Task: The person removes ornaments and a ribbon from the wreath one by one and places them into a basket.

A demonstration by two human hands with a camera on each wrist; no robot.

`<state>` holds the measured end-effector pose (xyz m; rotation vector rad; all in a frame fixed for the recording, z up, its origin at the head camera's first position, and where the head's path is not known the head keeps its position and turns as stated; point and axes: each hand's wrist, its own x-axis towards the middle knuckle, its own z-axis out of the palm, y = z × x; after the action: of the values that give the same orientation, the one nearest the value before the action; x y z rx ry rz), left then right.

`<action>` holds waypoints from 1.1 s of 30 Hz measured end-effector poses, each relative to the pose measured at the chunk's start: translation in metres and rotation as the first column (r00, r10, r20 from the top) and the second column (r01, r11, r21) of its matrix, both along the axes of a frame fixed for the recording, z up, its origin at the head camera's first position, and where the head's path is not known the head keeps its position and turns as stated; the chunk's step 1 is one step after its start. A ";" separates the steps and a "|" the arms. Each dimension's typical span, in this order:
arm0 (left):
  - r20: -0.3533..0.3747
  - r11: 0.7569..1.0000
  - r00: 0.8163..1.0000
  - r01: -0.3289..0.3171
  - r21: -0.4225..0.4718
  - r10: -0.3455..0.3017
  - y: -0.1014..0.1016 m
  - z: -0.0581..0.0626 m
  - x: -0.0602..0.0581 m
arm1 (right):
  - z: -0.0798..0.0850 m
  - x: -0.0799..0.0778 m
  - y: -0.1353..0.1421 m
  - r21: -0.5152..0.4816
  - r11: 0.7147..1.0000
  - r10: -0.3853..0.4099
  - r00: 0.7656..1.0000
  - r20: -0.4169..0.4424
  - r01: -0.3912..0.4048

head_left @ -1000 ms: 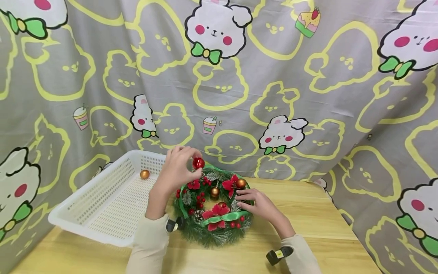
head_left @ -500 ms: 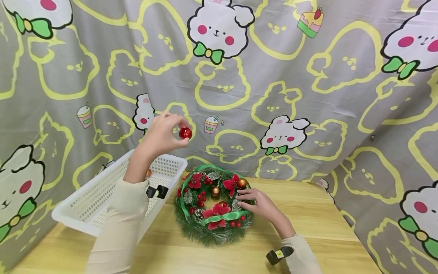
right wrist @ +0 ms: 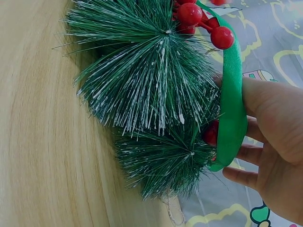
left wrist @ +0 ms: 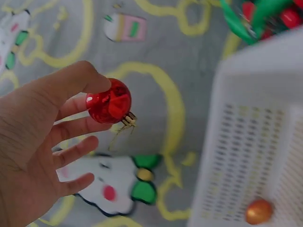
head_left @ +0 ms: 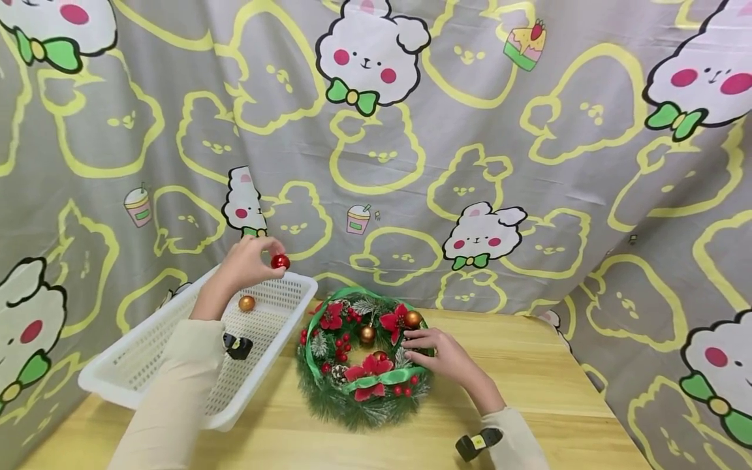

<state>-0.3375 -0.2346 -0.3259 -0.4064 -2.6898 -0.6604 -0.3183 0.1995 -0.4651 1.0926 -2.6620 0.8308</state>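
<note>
My left hand (head_left: pixel 242 264) pinches a shiny red Christmas ball (head_left: pixel 281 262) between thumb and fingers, above the back of a white plastic basket (head_left: pixel 305 287). In the left wrist view, the ball's gold cap and a thin hanging loop (left wrist: pixel 124 126) show. A green Christmas wreath (head_left: pixel 364 411) lies on the table, with red flowers, berries, a green ribbon (right wrist: pixel 232 94) and copper-gold balls (head_left: pixel 367 334). At its right side rests my right hand (head_left: pixel 443 358). In the right wrist view its fingers look fairly straight and spread, partly hidden behind ribbon and greenery.
One gold ball (head_left: pixel 247 303) lies in the basket near its back end. The wooden table (head_left: pixel 505 391) extends right of the wreath and in front. A grey patterned curtain (head_left: pixel 388 209) hangs close behind and at both sides.
My left hand has carried the red ball left from above the wreath, first rising, then lowering over the basket. The right hand has stayed on the wreath.
</note>
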 end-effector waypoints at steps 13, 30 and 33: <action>-0.077 0.991 0.994 -0.091 -0.100 0.084 -0.030 -0.071 -0.026 | -0.002 0.001 0.000 -0.001 1.000 -0.006 1.000 -0.005 0.006; -0.084 0.974 0.990 -0.125 -0.190 0.111 -0.043 -0.119 -0.038 | 0.000 -0.001 0.000 0.004 1.000 -0.014 1.000 0.018 0.014; -0.066 0.973 0.991 -0.130 -0.191 0.120 -0.045 -0.122 -0.038 | 0.000 -0.001 0.000 0.002 1.000 -0.013 1.000 0.020 0.013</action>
<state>-0.3751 -0.2796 -0.4479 -0.2953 -2.7107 -0.3463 -0.3192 0.1996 -0.4650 1.0724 -2.6835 0.8408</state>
